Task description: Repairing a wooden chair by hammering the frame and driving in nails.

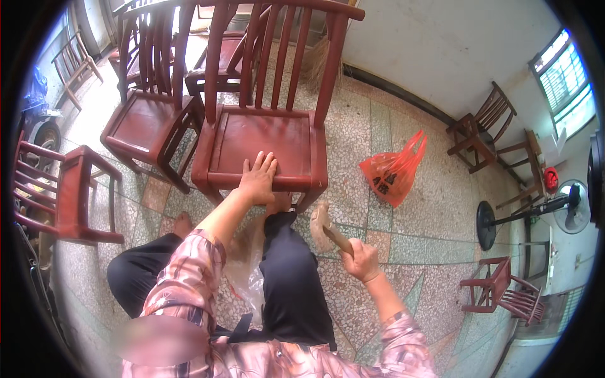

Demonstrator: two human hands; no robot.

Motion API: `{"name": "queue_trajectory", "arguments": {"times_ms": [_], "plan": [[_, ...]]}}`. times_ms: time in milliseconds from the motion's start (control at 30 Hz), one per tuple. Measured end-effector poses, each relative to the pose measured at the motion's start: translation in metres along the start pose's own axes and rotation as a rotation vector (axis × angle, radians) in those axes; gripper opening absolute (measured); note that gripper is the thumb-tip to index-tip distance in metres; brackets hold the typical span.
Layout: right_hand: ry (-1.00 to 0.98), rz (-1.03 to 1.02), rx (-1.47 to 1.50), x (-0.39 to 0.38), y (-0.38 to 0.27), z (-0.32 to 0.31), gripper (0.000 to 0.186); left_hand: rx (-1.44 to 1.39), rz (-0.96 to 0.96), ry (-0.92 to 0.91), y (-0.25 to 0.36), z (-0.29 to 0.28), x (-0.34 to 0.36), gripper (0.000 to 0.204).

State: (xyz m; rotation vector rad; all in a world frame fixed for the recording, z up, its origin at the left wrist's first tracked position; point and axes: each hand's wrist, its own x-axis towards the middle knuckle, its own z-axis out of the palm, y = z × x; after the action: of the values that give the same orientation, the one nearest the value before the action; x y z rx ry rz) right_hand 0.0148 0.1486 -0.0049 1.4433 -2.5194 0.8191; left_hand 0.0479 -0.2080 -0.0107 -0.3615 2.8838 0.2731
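Note:
A dark red wooden chair (pixel 293 135) with a slatted back stands upright right in front of me. On the near edge of its seat lies my left hand (pixel 257 179), flat with the fingers spread. My right hand (pixel 361 259) is closed round the wooden handle of a mallet (pixel 319 227). The mallet's pale, worn head is just right of the chair's near right leg, apart from the seat. Below the left hand, a clear plastic bag (pixel 253 286) lies between my legs, partly hidden by my forearm.
Another red chair (pixel 146 123) stands close on the left, and one lies tipped over (pixel 74 192) at far left. An orange plastic bag (pixel 392 173) sits on the stone-patterned floor to the right. Beyond it are a standing fan (pixel 532 214) and more chairs (pixel 482 132) near the wall.

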Motion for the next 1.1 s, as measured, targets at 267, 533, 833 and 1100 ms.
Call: {"name": "queue_trajectory", "arguments": {"times_ms": [267, 533, 833, 1100], "plan": [[-0.327, -0.44, -0.302, 0.103, 0.064, -0.044, 0.026, -0.008, 0.027, 0.05, 0.002, 0.002, 0.004, 0.096], [-0.455, -0.634, -0.313, 0.109, 0.042, -0.069, 0.023, 0.005, 0.015, 0.012, 0.0, -0.004, -0.002, 0.095], [-0.203, -0.236, -0.344, 0.12, 0.047, -0.093, 0.027, -0.026, 0.025, 0.047, -0.006, 0.008, 0.002, 0.103], [-0.37, -0.454, -0.37, 0.112, 0.052, -0.06, 0.025, -0.055, 0.021, 0.046, -0.005, 0.003, 0.001, 0.101]]}}
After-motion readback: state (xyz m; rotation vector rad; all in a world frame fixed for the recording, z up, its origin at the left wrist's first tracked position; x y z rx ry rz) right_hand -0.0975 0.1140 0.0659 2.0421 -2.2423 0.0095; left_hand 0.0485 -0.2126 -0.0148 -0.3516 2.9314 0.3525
